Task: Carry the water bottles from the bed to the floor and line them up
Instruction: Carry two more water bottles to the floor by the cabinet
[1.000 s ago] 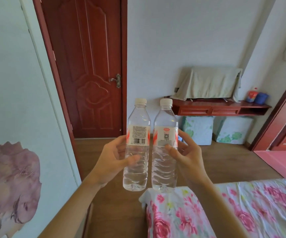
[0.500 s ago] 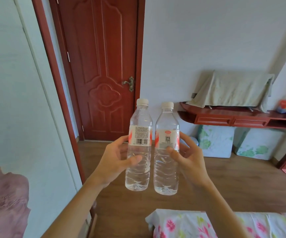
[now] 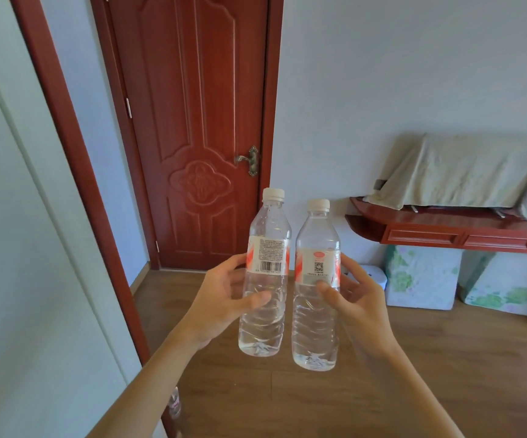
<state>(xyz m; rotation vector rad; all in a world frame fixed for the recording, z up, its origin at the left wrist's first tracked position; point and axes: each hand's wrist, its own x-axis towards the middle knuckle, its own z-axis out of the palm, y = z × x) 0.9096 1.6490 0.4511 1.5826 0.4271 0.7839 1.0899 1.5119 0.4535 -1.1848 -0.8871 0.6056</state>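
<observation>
The left grip (image 3: 224, 298) clasped a clear plastic white-capped water bottle (image 3: 268, 229); the right grip (image 3: 357, 306) clasped a second clear plastic bottle (image 3: 317, 330), held slightly lower. Both hung upright, just beside each other, above the brown wooden floor (image 3: 429, 358), not yet set down. Held only by thumb and fingers, the smooth plastic might slip, or the bottles might knock together and topple on landing.

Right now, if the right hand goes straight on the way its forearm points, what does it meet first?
Probably the left bottle: the right hand, gripping the right bottle, angles toward it. Depth is unclear.
</observation>
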